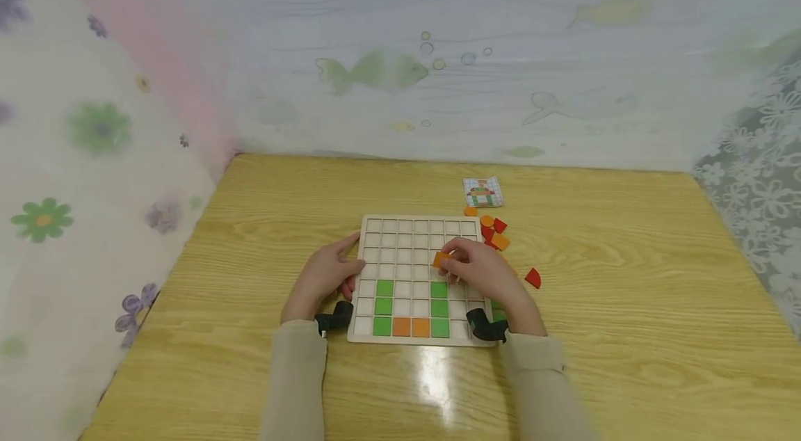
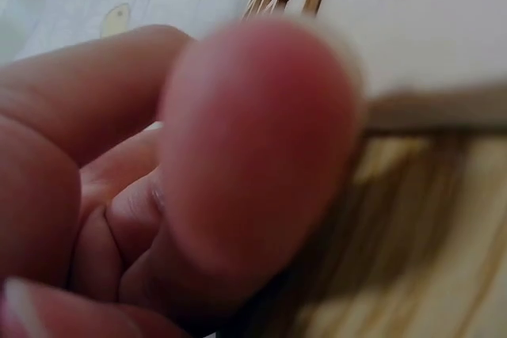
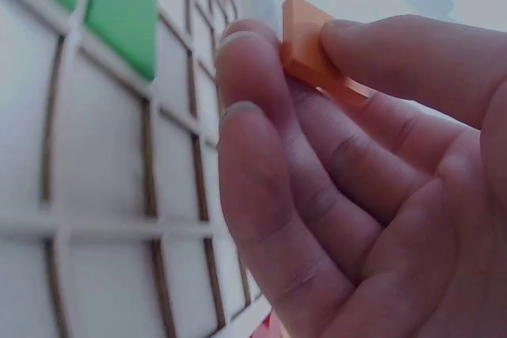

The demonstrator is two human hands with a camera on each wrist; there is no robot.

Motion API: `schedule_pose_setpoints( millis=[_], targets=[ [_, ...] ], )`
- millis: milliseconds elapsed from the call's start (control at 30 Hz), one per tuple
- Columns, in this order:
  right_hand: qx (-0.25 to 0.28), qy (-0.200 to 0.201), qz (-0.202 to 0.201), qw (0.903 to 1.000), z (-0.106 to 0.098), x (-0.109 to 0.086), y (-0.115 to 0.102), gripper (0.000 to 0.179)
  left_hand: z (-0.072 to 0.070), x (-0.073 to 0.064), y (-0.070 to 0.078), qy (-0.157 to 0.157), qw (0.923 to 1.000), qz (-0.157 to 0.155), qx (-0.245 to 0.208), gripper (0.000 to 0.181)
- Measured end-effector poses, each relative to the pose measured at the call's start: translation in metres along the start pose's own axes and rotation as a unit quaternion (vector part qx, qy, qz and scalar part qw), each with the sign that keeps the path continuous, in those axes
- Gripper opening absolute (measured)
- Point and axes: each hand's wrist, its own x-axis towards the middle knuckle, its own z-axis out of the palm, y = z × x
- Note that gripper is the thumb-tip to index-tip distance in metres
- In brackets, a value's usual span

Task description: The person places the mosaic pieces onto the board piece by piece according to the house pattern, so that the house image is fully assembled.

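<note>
My right hand (image 1: 475,266) pinches an orange square tile (image 3: 309,37) between thumb and fingers, over the right half of a wooden grid board (image 1: 403,243). My left hand (image 1: 325,274) rests at the board's left edge, thumb tip at the rim and index finger along the side. In the left wrist view the thumb (image 2: 261,140) is large and blurred, with the other fingers loosely bent behind it. Green tiles (image 1: 384,306) fill part of a left column, and a matching column of green tiles (image 1: 440,308) stands further right. Two orange tiles (image 1: 411,327) lie between them in the bottom row.
Beyond the board's upper right lies a small printed pattern card (image 1: 482,192). Loose orange pieces (image 1: 500,241) and red pieces (image 1: 499,225) lie along the board's right side, partly behind my right hand. One red quarter-round piece (image 1: 533,278) lies apart. Patterned walls border the wooden table (image 1: 644,288).
</note>
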Motion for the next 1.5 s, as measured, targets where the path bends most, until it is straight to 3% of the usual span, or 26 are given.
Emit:
schedule_pose_setpoints(
  millis=[367,533,833,1067,1500],
  targets=[
    [0.049,-0.016,0.013,0.9986,0.024,0.025,-0.019,0.013,-0.007,-0.003,0.001,-0.027,0.9995,-0.012,-0.014,0.064],
    [0.034,-0.016,0.018,0.9991,0.035,0.028,-0.022,0.014,-0.005,-0.003,0.001,-0.045,0.9987,-0.007,-0.023,0.068],
    [-0.059,0.007,-0.019,0.9980,0.055,0.033,-0.025,0.013,-0.005,0.000,-0.002,-0.061,0.9980,-0.003,-0.019,0.073],
    [-0.099,0.010,-0.027,0.9947,0.066,0.035,-0.032,0.015,-0.006,-0.001,-0.001,-0.046,0.9987,-0.014,-0.016,0.069],
    [-0.176,0.026,-0.043,0.9831,0.072,0.037,-0.040,0.014,-0.002,-0.001,0.004,-0.031,0.9981,-0.012,0.051,0.068]
  ],
)
